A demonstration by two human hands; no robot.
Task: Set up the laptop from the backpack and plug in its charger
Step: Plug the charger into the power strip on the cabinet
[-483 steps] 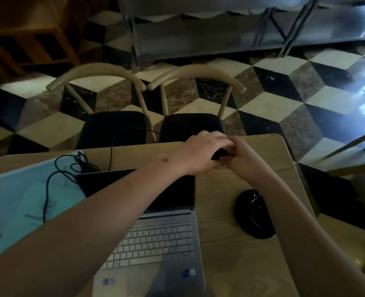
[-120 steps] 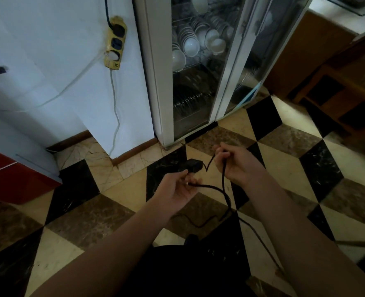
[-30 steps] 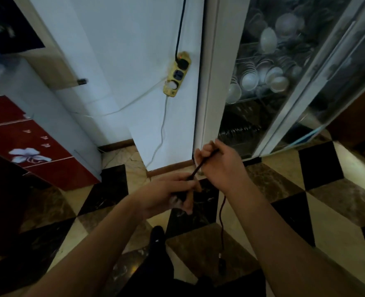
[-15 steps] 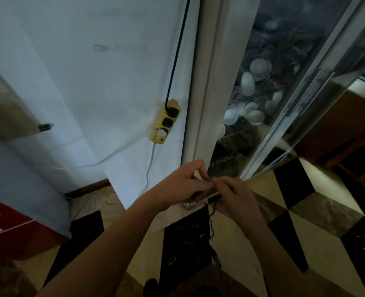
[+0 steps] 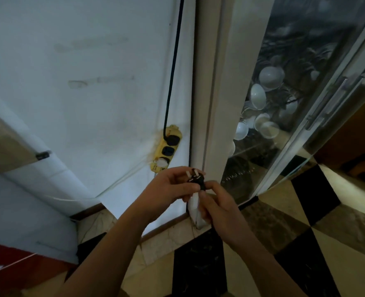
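1. One plug: small, black, two pale prongs sticking up.
2. It sits pinched between both hands. Left hand is closed on its side, right hand closed on it from below.
3. One yellow strip on the wall just above-left, three sockets, top one taken by a black cord.

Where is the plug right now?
In the head view, the plug is low in the middle, held between both hands just below the yellow power strip, its prongs pointing up.
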